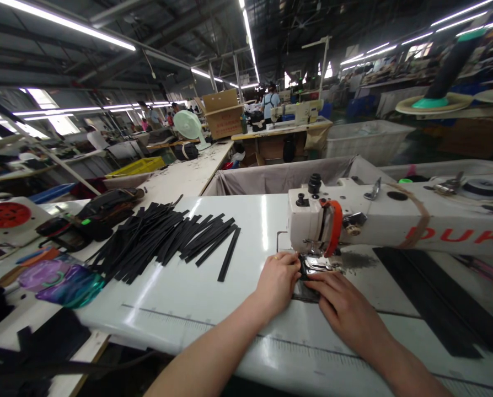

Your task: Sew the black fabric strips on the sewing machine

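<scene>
At the needle area of a white sewing machine [354, 220], both hands rest on a small piece of black fabric [305, 292]. My left hand [278, 278] lies left of the presser foot, its fingers bent together on the fabric's edge. From the right, my right hand [341, 298] presses the fabric beside the metal plate, fingers reaching under the machine head. The needle tip is hidden. Left of the hands, a heap of black strips [147, 240] is spread on the pale table [255, 220], with one strip [230, 255] lying apart.
Long black fabric pieces [428, 298] lie under the machine arm at the right. A shiny purple and teal pouch [62, 278] sits at the left edge. Behind are a green fan [187, 125], a cardboard box [224, 116] and a person [270, 102] farther off.
</scene>
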A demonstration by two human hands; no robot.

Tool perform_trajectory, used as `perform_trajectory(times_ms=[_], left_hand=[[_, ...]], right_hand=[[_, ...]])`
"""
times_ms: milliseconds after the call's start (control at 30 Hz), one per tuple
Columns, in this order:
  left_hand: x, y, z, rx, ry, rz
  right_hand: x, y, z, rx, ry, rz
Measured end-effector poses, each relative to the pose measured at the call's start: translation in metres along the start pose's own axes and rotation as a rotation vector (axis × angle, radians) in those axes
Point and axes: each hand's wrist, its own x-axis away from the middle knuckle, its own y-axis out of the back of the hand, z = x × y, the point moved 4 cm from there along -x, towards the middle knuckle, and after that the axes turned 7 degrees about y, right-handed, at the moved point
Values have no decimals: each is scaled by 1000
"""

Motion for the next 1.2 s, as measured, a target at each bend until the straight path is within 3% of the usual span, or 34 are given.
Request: perform_trajectory(times_ms=[200, 1200], left_hand=[[0, 0, -2, -22, -1, 5], [-1, 0, -9, -182, -16, 18]], right_hand=[[0, -4, -2, -21, -8, 48], [-1, -3, 0, -13, -18, 26]])
